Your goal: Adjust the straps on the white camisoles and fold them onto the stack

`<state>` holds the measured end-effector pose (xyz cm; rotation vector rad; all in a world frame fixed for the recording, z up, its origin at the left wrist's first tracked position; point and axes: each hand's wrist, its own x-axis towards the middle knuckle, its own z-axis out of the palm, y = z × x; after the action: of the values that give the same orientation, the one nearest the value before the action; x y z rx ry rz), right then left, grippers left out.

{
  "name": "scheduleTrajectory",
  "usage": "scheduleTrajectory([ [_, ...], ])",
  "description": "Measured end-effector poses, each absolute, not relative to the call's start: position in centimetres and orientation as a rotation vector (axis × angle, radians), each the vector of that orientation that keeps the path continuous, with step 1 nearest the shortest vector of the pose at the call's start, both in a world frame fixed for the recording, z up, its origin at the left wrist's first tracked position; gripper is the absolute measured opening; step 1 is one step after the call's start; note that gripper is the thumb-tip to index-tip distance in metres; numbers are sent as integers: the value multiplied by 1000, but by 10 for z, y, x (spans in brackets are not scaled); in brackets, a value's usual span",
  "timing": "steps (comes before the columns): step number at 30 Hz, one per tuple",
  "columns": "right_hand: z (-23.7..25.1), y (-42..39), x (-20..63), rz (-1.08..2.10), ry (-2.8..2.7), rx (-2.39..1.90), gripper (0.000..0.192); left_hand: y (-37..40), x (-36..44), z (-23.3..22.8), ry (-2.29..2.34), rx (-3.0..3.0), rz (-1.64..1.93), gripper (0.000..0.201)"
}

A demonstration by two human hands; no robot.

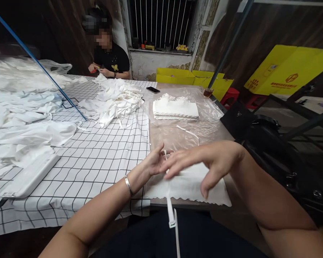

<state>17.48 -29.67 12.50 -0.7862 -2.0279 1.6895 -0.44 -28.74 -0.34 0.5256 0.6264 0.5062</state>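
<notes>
My left hand, a bracelet at its wrist, is over the white fabric, thumb raised and fingers partly hidden behind my right hand. A narrow white strap shows at its fingers and seems held there. The strap runs down over the table edge toward my lap, with a small white slider buckle on it. My right hand reaches across palm down, its fingers stretched and thumb apart, slightly blurred. It holds nothing I can see. Beneath it lies a flat white fabric piece with a scalloped edge.
A stack of white fabric pieces stands ahead, with a loose strap nearer. White garments heap to the left beside a white box-like device. A phone, a cup, a black bag and a seated person are around.
</notes>
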Motion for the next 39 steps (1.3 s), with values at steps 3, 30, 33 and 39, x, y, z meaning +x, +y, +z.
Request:
scheduleTrajectory([
  [3, 85, -308, 184, 1622, -1775, -1003, 34, -294, -5, -12, 659, 327, 607, 35],
  [30, 3, -382, 173, 2156, -1282, -1228, 32, -286, -21, -28, 829, 313, 679, 22],
  [33, 9, -387, 186, 2227, -1375, -1264, 31, -284, -20, -27, 824, 290, 691, 19],
  [39, 21, -382, 202, 2325, -1457, -1295, 32, -279, -17, -24, 812, 301, 746, 15],
])
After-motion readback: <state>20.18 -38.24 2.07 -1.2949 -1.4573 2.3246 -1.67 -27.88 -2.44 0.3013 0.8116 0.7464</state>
